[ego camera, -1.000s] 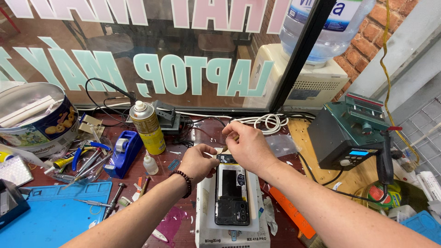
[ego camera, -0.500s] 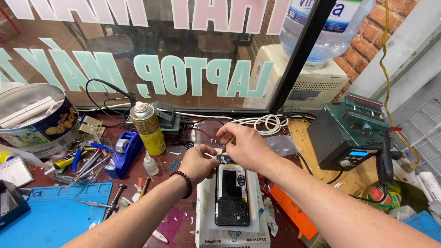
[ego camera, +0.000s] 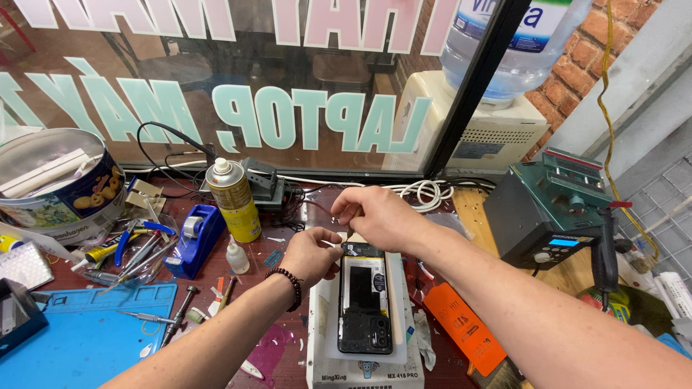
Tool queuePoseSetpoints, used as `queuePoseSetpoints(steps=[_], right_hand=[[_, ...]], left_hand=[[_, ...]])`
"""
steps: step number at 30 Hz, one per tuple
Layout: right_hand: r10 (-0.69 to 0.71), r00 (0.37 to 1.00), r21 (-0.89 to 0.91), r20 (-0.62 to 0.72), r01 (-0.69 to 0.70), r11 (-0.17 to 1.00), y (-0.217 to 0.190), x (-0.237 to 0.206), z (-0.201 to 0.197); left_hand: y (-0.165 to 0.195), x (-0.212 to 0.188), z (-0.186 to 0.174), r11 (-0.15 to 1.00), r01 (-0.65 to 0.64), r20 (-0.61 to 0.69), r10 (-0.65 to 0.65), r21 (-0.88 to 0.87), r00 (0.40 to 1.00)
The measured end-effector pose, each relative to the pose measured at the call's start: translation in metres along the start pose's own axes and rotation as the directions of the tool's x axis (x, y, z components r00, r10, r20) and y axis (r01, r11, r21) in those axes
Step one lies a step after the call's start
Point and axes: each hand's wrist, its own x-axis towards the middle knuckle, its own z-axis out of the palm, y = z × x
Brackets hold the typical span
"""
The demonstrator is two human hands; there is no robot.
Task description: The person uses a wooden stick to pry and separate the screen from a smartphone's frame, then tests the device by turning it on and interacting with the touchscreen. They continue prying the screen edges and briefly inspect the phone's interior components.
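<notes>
An opened black smartphone (ego camera: 365,297) lies face down on a white heating platform (ego camera: 360,364) near the table's front edge. My left hand (ego camera: 311,253) rests at the phone's top left corner, fingers pinched against its edge. My right hand (ego camera: 375,215) hovers over the phone's top end, fingertips pinching a small thin piece beside the left hand; what it is stays too small to tell. A beaded bracelet circles my left wrist.
A yellow spray can (ego camera: 233,199), blue tape dispenser (ego camera: 193,239) and small dropper bottle (ego camera: 236,257) stand left of the phone. A round tin (ego camera: 58,184), loose tools (ego camera: 137,248) and a blue mat (ego camera: 86,338) lie further left. A green-grey machine (ego camera: 551,209) sits right, an orange card (ego camera: 463,325) beside the platform.
Both hands stay at the phone's top end with only slight shifts; my right hand has edged a little lower and closer to the left.
</notes>
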Motion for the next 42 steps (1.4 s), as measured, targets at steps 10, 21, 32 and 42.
queuePoseSetpoints(steps=[10,21,32,42], right_hand=[[0.641,0.730,0.785,-0.235,-0.247,0.569,0.099,-0.057,-0.009],[0.917,0.381,0.959,0.121,-0.285,-0.008,0.184,-0.133,0.058],[0.771,0.533,0.936,0.348,-0.153,-0.316,0.158,-0.120,0.059],[0.620,0.732,0.959,0.281,-0.243,-0.147,0.128,-0.103,0.036]], left_hand=[[0.021,-0.063,0.007,0.775,-0.281,0.003,0.339,0.566,0.941],[0.073,-0.103,0.034,0.617,-0.112,0.057,0.109,0.779,0.992],[0.073,-0.098,0.048,0.598,-0.038,0.008,0.053,0.801,0.999],[0.072,-0.074,0.014,0.739,-0.009,-0.098,0.101,0.673,0.990]])
